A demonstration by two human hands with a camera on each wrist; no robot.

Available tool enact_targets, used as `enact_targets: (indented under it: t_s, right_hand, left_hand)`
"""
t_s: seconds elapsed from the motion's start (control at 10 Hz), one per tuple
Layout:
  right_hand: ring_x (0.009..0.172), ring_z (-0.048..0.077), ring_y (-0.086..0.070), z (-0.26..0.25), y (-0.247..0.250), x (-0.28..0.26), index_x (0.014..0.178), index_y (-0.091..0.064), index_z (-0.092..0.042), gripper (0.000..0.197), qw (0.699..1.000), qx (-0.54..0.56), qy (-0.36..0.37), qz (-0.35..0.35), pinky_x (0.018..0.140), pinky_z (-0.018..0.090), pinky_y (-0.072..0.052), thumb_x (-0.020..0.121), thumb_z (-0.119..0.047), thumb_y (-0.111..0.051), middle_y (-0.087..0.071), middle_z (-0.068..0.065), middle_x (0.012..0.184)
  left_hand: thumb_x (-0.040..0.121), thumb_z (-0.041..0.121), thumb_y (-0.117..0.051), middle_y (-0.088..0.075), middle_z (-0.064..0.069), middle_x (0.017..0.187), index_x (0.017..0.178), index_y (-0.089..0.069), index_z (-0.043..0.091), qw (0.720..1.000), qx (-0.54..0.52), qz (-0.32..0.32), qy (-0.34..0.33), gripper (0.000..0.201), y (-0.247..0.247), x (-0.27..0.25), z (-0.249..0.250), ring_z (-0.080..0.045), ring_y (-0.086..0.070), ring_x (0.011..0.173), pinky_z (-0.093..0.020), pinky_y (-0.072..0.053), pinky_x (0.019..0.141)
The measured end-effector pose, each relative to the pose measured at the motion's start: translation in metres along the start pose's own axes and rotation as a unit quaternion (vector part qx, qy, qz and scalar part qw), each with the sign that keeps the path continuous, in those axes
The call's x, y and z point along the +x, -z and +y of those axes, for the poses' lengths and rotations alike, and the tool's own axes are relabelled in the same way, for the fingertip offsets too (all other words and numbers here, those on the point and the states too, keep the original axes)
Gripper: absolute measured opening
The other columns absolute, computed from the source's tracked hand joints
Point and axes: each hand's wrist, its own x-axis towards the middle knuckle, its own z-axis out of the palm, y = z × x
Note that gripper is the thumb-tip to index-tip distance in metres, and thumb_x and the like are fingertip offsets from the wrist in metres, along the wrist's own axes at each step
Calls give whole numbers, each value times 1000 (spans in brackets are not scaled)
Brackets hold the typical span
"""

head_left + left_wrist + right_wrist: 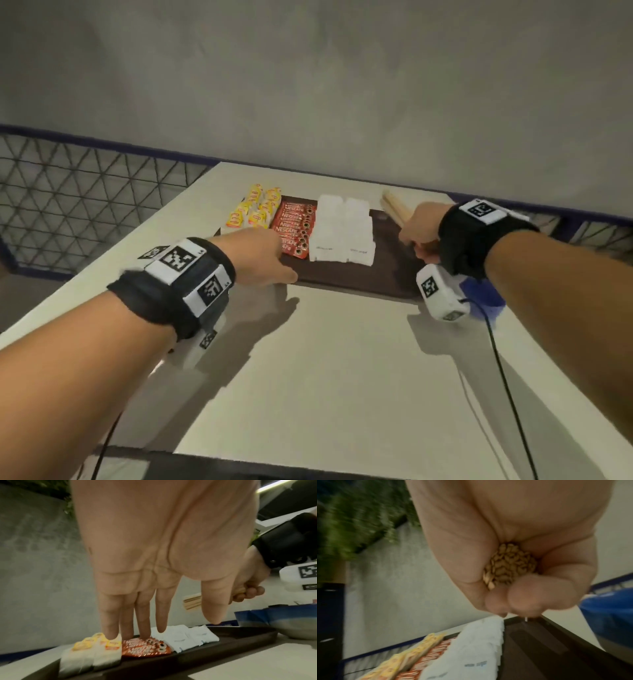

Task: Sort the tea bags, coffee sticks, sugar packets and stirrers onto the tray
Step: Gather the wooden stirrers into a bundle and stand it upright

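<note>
Right hand [419,228] is curled round a stirrers [508,563] bundle, held over tray [394,274] right edge, long axis pointing to far edge; bare strip lies directly below. Left hand [137,561], fingers straight, rests on tea bags [96,651] and coffee sticks [145,647] at left edge.

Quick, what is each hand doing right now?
Left hand: open, straight fingers reaching down to the tea bags and coffee sticks.
Right hand: closed around a bundle of stirrers.
</note>
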Motion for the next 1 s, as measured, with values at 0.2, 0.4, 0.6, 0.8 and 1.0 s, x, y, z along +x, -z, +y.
enact_targets:
  t_s: [0.2,0.4,0.6,0.8,1.0]
  right_hand:
    - [112,30,-63,-9,-22,37,134,-59,-7,37,996,-92,-18,-10,82,29,-45,101,-24,-58,-63,15,127]
    - [88,23,-67,-4,-27,65,140,-52,2,44,1000,16,-24,-5,35,17,-45,97,-3,-58,-62,22,126]
    - [99,28,-68,-3,-37,71,140,-52,0,42,997,-24,-42,-53,50,21,-53,99,-7,-58,-59,21,136]
    - [107,28,-64,-7,-32,76,137,-55,-9,46,987,-158,-42,-5,96,36,-53,96,-28,-61,-63,11,127]
    - [113,30,-61,-6,-35,78,140,-54,-6,55,988,-152,-29,-17,104,37,-50,99,-43,-58,-60,16,136]
  left_hand:
    - [93,44,-61,-58,8,79,77,-58,27,999,-22,31,-30,24,-20,7,-38,-12,-59,78,-27,-41,62]
    - [94,43,-60,-60,8,83,93,-69,25,999,-14,31,-34,21,-18,7,-43,-12,-60,84,-27,-44,65]
    - [93,49,-60,-65,6,86,91,-70,24,1000,0,13,-23,27,-16,14,-40,-12,-62,82,-27,-50,67]
    - [96,47,-57,-61,6,90,81,-55,28,998,57,-8,-15,24,-16,16,-27,-12,-61,84,-24,-42,64]
    - [96,47,-54,-61,4,95,103,-61,25,997,77,-21,-6,24,-15,14,-18,-14,-61,88,-23,-43,66]
